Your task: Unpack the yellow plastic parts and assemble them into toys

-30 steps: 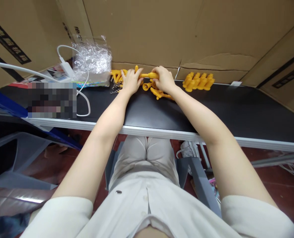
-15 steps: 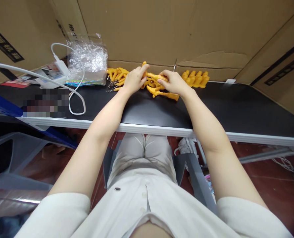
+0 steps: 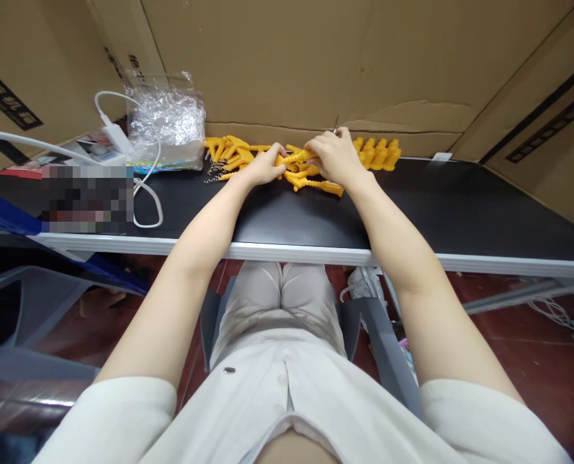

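Note:
Between my two hands lies a slim, ribbed yellow plastic piece (image 3: 297, 156). My left hand (image 3: 267, 165) is closed on its left end, with thumb and fingers pinched together. My right hand (image 3: 335, 156) curls over the other end, fingers bent down, which hides that end. Just below, another yellow ribbed piece (image 3: 322, 187) with a flared end rests on the black table. To the left of my left hand is a heap of yellow plastic parts with metal spirals (image 3: 226, 154). Beyond my right hand, several stubby yellow pieces (image 3: 382, 154) stand in rows.
A clear plastic bag (image 3: 166, 122) leans on the cardboard wall (image 3: 316, 64) at the back left. White cables (image 3: 158, 212) loop over the black tabletop (image 3: 461, 212) on that side. The table's metal edge (image 3: 296, 253) runs in front of my body.
My left hand has lowered, and the yellow end that stuck up above it no longer shows upright. My right hand has turned over and curled more around its end.

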`<state>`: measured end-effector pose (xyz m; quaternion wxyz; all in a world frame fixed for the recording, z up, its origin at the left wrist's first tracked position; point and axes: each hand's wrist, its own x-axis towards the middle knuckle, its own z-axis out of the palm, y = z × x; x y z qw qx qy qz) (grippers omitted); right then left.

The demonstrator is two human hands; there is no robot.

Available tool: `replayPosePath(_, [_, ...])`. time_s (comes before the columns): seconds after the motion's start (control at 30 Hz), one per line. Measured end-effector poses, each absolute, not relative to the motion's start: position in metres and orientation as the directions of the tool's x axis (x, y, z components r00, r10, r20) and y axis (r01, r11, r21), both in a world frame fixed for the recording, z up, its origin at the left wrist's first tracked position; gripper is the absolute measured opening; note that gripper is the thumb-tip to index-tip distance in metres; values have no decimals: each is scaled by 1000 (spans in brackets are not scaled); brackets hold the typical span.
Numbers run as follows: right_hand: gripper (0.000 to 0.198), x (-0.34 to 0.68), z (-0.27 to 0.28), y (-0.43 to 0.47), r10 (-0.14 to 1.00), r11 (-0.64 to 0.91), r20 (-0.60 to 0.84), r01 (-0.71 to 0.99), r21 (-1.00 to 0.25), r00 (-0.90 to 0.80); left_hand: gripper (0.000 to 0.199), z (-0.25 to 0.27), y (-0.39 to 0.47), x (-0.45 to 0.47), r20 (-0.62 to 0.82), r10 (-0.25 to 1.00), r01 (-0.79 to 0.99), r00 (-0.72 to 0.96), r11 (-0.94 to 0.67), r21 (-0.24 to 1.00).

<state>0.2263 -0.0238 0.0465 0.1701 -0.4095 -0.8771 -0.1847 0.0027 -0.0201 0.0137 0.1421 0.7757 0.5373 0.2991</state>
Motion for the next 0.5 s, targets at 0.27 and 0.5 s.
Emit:
replayPosePath(0.27, [39, 224, 44, -22, 641, 603, 432, 765, 228, -634, 32, 15, -20, -2, 283, 931, 719, 231, -360, 595])
replayPosePath(0.5, [46, 219, 32, -20, 701, 585, 427, 803, 115, -572, 46, 24, -29, -1, 474, 867, 868, 155, -348, 353])
